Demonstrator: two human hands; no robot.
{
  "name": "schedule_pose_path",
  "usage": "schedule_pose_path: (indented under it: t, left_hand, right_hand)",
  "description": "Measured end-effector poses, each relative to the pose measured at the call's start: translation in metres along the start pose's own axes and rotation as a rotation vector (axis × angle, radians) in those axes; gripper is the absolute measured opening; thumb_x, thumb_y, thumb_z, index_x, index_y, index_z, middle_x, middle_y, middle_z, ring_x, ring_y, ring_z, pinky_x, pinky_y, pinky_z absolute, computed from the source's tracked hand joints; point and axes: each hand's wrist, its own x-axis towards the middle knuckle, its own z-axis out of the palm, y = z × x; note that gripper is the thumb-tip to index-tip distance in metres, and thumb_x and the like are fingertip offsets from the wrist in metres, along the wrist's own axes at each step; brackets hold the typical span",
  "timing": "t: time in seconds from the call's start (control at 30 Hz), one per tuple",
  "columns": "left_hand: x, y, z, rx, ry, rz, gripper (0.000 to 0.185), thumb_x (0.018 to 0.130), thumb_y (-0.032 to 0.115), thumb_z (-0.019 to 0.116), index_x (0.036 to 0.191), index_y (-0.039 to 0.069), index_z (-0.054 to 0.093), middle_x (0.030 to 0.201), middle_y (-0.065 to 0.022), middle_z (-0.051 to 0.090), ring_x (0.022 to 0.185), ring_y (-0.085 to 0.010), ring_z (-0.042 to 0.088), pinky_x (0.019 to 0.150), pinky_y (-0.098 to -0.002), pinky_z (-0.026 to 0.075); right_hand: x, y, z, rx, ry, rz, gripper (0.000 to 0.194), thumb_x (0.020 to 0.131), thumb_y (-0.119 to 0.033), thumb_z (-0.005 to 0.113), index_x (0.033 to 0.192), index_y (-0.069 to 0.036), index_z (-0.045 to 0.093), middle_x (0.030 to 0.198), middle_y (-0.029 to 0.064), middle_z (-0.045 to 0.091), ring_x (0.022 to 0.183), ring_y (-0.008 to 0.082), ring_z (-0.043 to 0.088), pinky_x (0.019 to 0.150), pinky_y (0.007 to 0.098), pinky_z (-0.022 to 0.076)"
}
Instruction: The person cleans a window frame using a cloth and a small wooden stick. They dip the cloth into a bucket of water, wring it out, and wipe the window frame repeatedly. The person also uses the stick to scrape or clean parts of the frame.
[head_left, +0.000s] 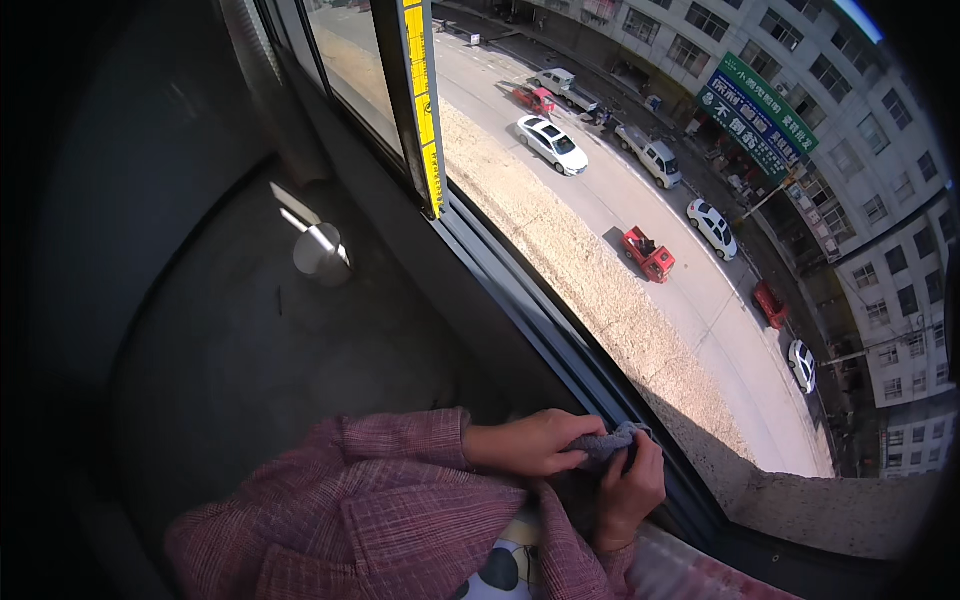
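Observation:
A grey-blue cloth is bunched up between my two hands, just over the inner edge of the window frame. My left hand grips its left end, fingers closed around it. On the right, my right hand pinches the other end between thumb and fingers. Below the cloth and beside it runs the dark metal window track, which slants down to the right. Whether the cloth touches the track cannot be told.
A sliding window sash with a yellow strip stands at the upper middle. Outside, beyond the track, lie a rough ledge and a street with vehicles far below. A pale round object sits on the dark floor at the left.

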Motion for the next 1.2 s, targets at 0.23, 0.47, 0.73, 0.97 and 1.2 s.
schedule_pose_path:
  t: [0.23, 0.47, 0.73, 0.97, 1.2]
  left_hand:
    - [-0.083, -0.034, -0.038, -0.12, 0.293, -0.228, 0.03, 0.089, 0.008, 0.061, 0.117, -0.003, 0.057, 0.102, -0.0155, 0.067, 0.096, -0.0188, 0.066, 0.085, -0.0318, 0.052]
    - [-0.13, -0.04, -0.093, -0.252, 0.515, -0.27, 0.031, 0.092, 0.006, 0.06, 0.121, -0.003, 0.057, 0.107, -0.0108, 0.066, 0.101, -0.0148, 0.063, 0.089, -0.0292, 0.05]
    - [-0.165, -0.052, -0.188, -0.286, 0.66, -0.182, 0.031, 0.092, 0.001, 0.059, 0.123, -0.003, 0.055, 0.107, -0.0065, 0.062, 0.1, -0.0099, 0.058, 0.088, -0.0253, 0.048]
    - [-0.178, -0.056, -0.243, -0.344, 0.606, -0.21, 0.029, 0.092, 0.0, 0.058, 0.121, -0.003, 0.055, 0.104, -0.0049, 0.062, 0.097, -0.0091, 0.057, 0.085, -0.0245, 0.048]
    - [-0.178, -0.051, -0.281, -0.368, 0.506, -0.194, 0.026, 0.092, 0.0, 0.058, 0.118, -0.003, 0.058, 0.103, -0.0051, 0.063, 0.096, -0.0083, 0.058, 0.084, -0.0244, 0.049]
  right_hand:
    - [0.01, -0.049, 0.055, -0.03, 0.014, -0.373, 0.032, 0.089, -0.01, 0.06, 0.119, -0.002, 0.064, 0.113, 0.0115, 0.064, 0.099, 0.0286, 0.061, 0.089, 0.0442, 0.0449]
    - [0.064, -0.134, 0.106, 0.113, -0.043, -0.47, 0.041, 0.083, -0.007, 0.064, 0.123, -0.002, 0.061, 0.115, 0.0115, 0.063, 0.102, 0.0274, 0.06, 0.091, 0.0423, 0.0436]
    - [0.118, -0.226, 0.167, 0.175, -0.066, -0.476, 0.051, 0.078, -0.005, 0.066, 0.128, -0.007, 0.056, 0.122, 0.0107, 0.06, 0.104, 0.0282, 0.058, 0.094, 0.0421, 0.0426]
    - [0.131, -0.26, 0.192, 0.028, 0.006, -0.547, 0.041, 0.086, -0.009, 0.062, 0.127, -0.005, 0.059, 0.119, 0.0086, 0.06, 0.105, 0.0237, 0.058, 0.093, 0.041, 0.0431]
    - [0.125, -0.281, 0.193, -0.039, 0.0, -0.42, 0.04, 0.087, -0.007, 0.061, 0.126, -0.005, 0.06, 0.118, 0.0113, 0.059, 0.105, 0.0276, 0.058, 0.094, 0.0438, 0.0433]
